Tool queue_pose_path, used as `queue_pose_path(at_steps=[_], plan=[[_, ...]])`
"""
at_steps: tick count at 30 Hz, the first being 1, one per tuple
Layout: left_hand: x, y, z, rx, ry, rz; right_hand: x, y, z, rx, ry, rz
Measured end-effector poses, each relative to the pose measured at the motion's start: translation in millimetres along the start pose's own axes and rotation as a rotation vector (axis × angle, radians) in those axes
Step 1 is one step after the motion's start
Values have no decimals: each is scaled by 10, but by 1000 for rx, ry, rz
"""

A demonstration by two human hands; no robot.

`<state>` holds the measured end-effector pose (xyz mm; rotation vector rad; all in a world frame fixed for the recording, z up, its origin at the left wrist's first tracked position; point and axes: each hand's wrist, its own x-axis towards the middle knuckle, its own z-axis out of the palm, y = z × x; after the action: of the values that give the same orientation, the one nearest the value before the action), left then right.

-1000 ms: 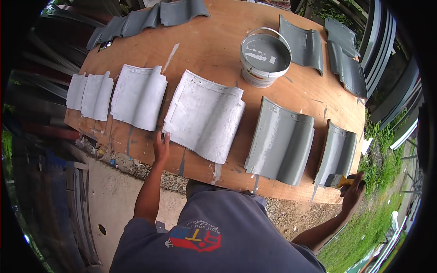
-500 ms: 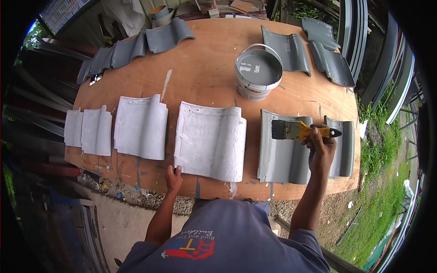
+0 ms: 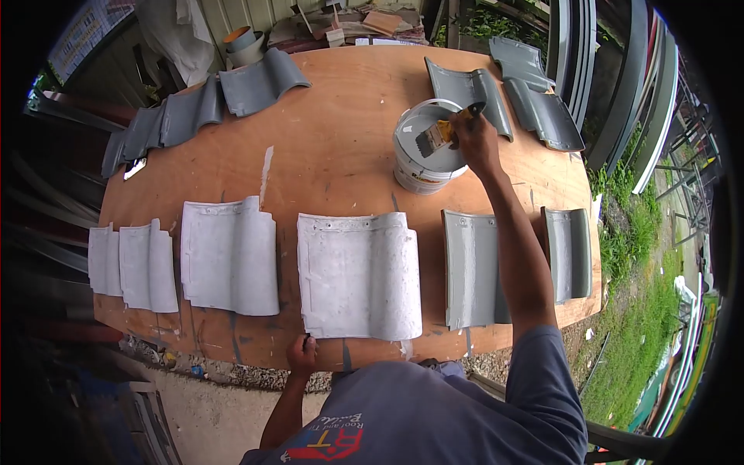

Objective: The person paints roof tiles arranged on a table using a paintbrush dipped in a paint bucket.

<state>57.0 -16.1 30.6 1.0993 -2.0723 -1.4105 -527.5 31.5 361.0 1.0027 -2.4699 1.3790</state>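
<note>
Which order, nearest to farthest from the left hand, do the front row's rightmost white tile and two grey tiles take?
From the left hand:
1. White tile, its near-left corner right by the hand.
2. Inner grey tile, next to the right.
3. Outer grey tile, at the row's right end.

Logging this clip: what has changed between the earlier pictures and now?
The right hand moved the yellow-handled paintbrush from the rightmost near-row grey curved tile leftward and away from the person, over the grey paint in the white plastic bucket. Its grip held. The left hand stayed by the near left corner of the large white curved tile; tiles and bucket stayed put.
</note>
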Motion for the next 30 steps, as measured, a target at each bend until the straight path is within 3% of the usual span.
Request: queue_pose_path(at_steps=[2,4,10,12,14,16,17,20,22,25,30], plan=[[37,-48,55,33,36,12,85,46,156,-16,30,-34],[47,3,83,339,150,295,116,12,258,-10,-32,13],[21,11,100,295,137,239,120,61,401,-45,-128,76],[31,-1,99,339,162,256,127,100,359,231,-92,231],[36,47,115,330,169,271,147,248,414,267,-57,230],[40,77,103,340,163,271,168,446,508,26,-39,64],[46,87,99,348,157,271,155,507,546,95,-50,35],[54,134,89,337,163,291,43,164,393,260,15,168],[44,73,89,327,162,272,71,285,425,103,-43,91],[54,61,64,328,173,260,-64,240,383,359,-123,132],[67,228,-18,242,81,214,-376,466,42,861,108,270]])
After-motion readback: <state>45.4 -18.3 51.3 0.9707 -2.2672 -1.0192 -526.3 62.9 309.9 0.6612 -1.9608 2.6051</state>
